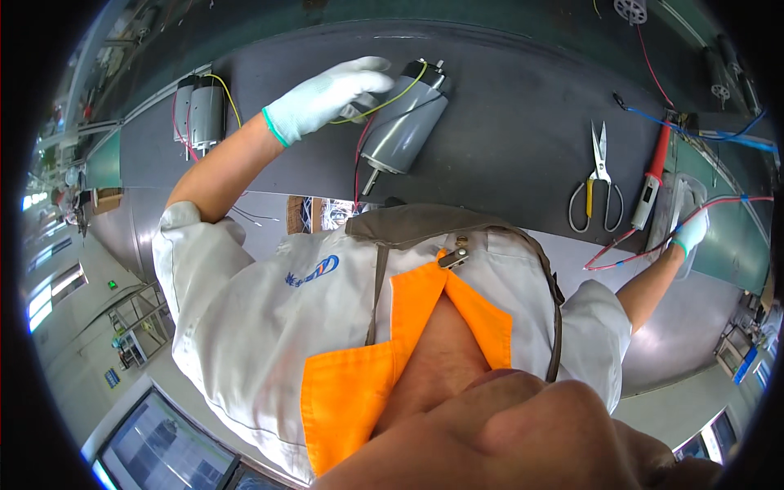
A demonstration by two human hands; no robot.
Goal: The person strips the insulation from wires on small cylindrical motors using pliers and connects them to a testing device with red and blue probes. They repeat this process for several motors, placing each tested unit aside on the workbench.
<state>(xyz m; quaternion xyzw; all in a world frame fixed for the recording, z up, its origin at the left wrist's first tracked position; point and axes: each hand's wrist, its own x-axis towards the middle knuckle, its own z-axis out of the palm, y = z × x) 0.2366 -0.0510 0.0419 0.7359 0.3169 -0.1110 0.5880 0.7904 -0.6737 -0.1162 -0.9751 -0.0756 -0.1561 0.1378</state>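
Observation:
My left hand [333, 96], in a white glove with a green cuff, is beside the upper end of a grey cylindrical motor [406, 122]. Its fingers are apart and slightly bent, with no firm grip visible. A yellow wire [390, 101] runs from the motor's black end cap past my thumb. Red and black leads hang by the motor's side, and its metal shaft points toward me. Far to the right, my gloved right hand [692, 227] is at a clear plastic box [671, 200]; its fingers are too unclear to read.
Scissors [600, 175] lie on the dark bench [506, 122], left of a red-handled soldering iron [656, 175] with a red cord. Two more motors [200, 114] with wires stand at the left. A blue cable [702, 135] crosses the right edge.

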